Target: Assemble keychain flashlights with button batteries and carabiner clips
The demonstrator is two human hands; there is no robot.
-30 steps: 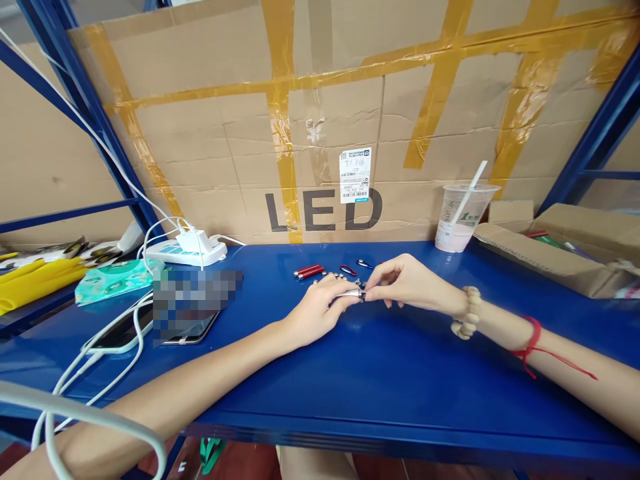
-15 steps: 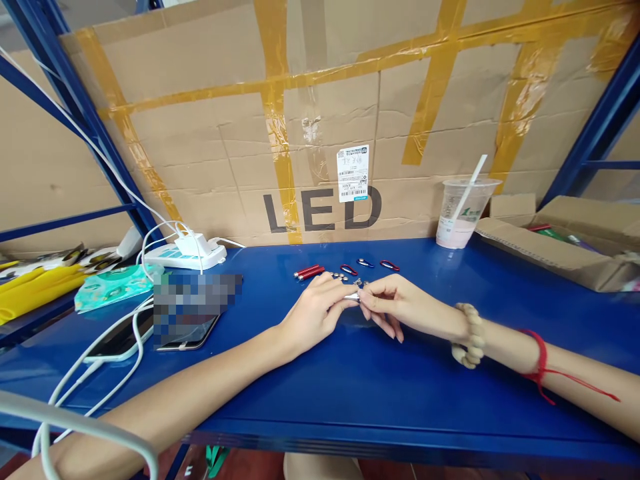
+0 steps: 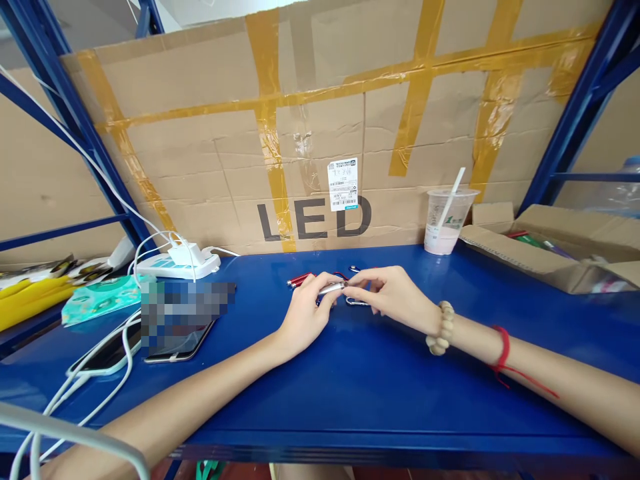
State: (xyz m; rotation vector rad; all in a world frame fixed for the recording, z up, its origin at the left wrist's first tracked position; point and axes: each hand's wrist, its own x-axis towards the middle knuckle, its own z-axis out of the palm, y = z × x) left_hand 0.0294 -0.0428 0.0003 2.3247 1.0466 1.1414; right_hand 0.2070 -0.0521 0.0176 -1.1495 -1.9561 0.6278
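My left hand (image 3: pixel 306 313) is closed around a small silver tube (image 3: pixel 331 289), shaped like a mini flashlight, lying nearly level between thumb and fingers. At the tube's right end, my right hand (image 3: pixel 393 297) pinches with thumb and index finger; any small part between those fingertips is hidden. Just behind the left hand lie red tubes (image 3: pixel 300 280) with silver ends. A silver-edged carabiner (image 3: pixel 357 301) sits under the right fingers. Another, blue carabiner (image 3: pixel 354 269) is partly covered behind the right hand.
Phones (image 3: pixel 180 343) and white cables (image 3: pixel 125 363) lie at left, near a power strip (image 3: pixel 193 267) and a green tissue pack (image 3: pixel 107 297). A plastic cup (image 3: pixel 445 230) with a straw and an open cardboard box (image 3: pixel 545 260) stand at back right. A large carton (image 3: pixel 225 180) backs the blue table (image 3: pixel 380 393).
The view has shifted slightly. More of the silver tube shows in my left hand, and my right hand still works at its end. The hands now cover the small silver pieces behind them.
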